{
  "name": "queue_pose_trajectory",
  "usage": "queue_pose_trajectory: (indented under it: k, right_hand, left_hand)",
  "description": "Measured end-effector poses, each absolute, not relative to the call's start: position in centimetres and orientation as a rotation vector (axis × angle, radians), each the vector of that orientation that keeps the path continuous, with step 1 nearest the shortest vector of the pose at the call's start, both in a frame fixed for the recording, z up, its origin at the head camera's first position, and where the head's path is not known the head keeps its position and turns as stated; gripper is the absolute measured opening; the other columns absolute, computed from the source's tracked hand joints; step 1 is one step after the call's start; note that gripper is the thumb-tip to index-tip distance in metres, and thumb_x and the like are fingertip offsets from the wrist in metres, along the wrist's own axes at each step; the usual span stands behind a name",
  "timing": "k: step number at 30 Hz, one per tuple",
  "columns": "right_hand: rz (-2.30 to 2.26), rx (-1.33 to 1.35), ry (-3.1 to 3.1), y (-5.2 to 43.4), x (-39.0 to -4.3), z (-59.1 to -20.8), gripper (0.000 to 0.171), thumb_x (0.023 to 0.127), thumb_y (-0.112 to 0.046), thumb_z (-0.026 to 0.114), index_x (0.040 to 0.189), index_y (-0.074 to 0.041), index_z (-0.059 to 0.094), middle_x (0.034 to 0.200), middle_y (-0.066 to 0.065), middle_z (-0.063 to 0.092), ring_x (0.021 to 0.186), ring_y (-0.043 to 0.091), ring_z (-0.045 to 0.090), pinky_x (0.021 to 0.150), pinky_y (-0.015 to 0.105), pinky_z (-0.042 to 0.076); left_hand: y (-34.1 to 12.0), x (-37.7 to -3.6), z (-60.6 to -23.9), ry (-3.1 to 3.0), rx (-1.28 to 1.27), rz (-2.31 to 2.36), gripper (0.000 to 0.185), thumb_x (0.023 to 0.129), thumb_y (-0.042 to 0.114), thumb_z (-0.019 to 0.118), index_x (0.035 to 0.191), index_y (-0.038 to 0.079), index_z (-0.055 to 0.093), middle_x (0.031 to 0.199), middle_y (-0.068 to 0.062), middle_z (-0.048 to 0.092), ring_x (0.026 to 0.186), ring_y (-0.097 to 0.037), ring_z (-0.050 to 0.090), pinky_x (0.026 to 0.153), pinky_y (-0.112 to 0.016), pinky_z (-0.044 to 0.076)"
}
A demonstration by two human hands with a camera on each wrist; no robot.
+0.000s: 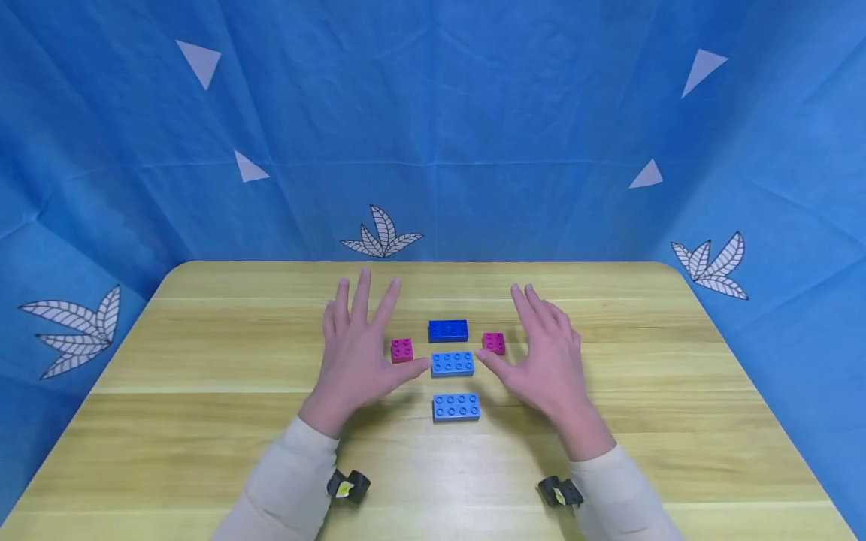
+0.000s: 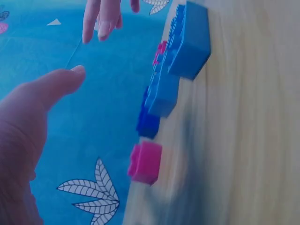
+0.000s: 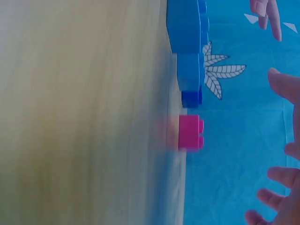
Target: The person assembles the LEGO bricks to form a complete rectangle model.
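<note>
Head view: the left hand [image 1: 356,353] and right hand [image 1: 545,357] are held spread, grasping nothing, flanking the light blue brick [image 1: 452,364] at centre frame; a pick-up seems about to begin. Left wrist view: the magenta brick [image 2: 146,162] is seen lower centre. Right wrist view: fingers [image 3: 276,177] are kept loose; closing on a brick would be called for next.

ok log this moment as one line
left hand open, above table | right hand open | middle light blue brick between thumbs | holding nothing | two magenta bricks flank it

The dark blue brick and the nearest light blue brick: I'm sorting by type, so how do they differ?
The dark blue brick is a deeper blue and lies farthest from the person; the nearest light blue brick is paler and closest. Both are long, studs-up, lying flat and untouched on the table.
</note>
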State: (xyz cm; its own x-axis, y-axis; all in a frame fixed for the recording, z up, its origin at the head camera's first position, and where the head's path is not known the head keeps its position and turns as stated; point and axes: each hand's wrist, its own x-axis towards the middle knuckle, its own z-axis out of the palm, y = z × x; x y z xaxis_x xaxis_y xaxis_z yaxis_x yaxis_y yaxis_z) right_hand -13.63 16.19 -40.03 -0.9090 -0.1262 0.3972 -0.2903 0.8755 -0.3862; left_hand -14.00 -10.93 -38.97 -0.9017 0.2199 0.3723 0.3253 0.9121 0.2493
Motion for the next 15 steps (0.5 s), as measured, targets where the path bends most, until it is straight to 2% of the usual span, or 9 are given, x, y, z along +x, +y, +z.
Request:
queue_pose_trajectory:
  k: [3,6,11,15]
  right_hand:
    - [0.706,0.343,-2.657,15.7,-13.6,-40.2,0.094,0.071,-0.071,0.061,0.149,-0.031,0.025,0.148,0.000,0.032,0.126,0.033,0.036,0.092,0.059,0.031]
    - [0.785,0.356,-2.661,15.3,-13.6,-40.4,0.090,0.073,-0.067,0.064,0.147,-0.030,0.029,0.144,0.001,0.039,0.126,0.029,0.039,0.096,0.057,0.031]
    - [0.907,0.341,-2.698,14.5,-13.4,-40.6,0.085,0.074,-0.060,0.069,0.145,-0.030,0.034,0.140,0.003,0.044,0.127,0.030,0.038,0.096,0.060,0.032]
    - [1.003,0.339,-2.722,13.9,-13.1,-40.7,0.080,0.074,-0.054,0.072,0.142,-0.027,0.040,0.138,0.000,0.046,0.126,0.030,0.039,0.095,0.060,0.033]
  left_hand:
    - [-10.5,-13.7,-39.2,-2.713,-0.439,-0.482,0.113,0.062,0.077,0.063,0.150,0.036,0.006,0.156,-0.007,-0.005,0.139,-0.036,-0.007,0.102,-0.063,0.011]
    - [-10.2,-13.3,-39.5,-2.692,-0.455,-0.520,0.111,0.063,0.075,0.064,0.150,0.036,0.008,0.156,-0.006,0.001,0.138,-0.036,0.005,0.101,-0.060,0.015]
    - [-9.8,-12.7,-40.1,-2.643,-0.500,-0.627,0.103,0.066,0.068,0.067,0.150,0.031,0.020,0.152,-0.006,0.015,0.132,-0.032,0.019,0.099,-0.055,0.022]
    - [-9.5,-12.1,-40.4,-2.617,-0.549,-0.727,0.094,0.070,0.062,0.070,0.147,0.026,0.031,0.144,-0.007,0.029,0.124,-0.027,0.031,0.094,-0.050,0.032]
